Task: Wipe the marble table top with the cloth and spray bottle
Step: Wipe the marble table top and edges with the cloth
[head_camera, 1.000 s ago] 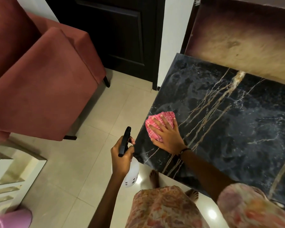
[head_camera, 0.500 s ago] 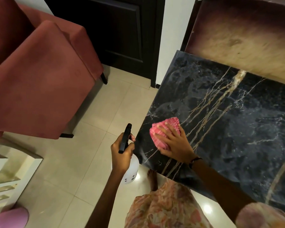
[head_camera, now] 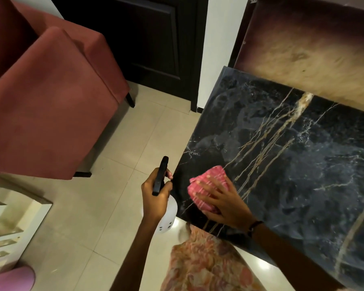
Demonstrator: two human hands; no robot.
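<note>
The black marble table top (head_camera: 292,164) with gold and white veins fills the right side of the head view. A pink checked cloth (head_camera: 208,184) lies bunched on its near left corner. My right hand (head_camera: 223,202) presses flat on the cloth, fingers spread over it. My left hand (head_camera: 156,198) hangs just off the table's left edge, above the floor, and grips a white spray bottle (head_camera: 168,217) with a black trigger head. The bottle's lower body shows below the hand.
A red upholstered armchair (head_camera: 46,101) stands to the left on the beige tiled floor (head_camera: 88,217). A dark door (head_camera: 147,38) is behind it. A brown marbled panel (head_camera: 313,45) rises behind the table. A white shelf unit (head_camera: 11,223) sits at lower left.
My right hand has slid the cloth toward me and slightly right along the table's left corner. The left hand with the bottle has stayed beside the edge.
</note>
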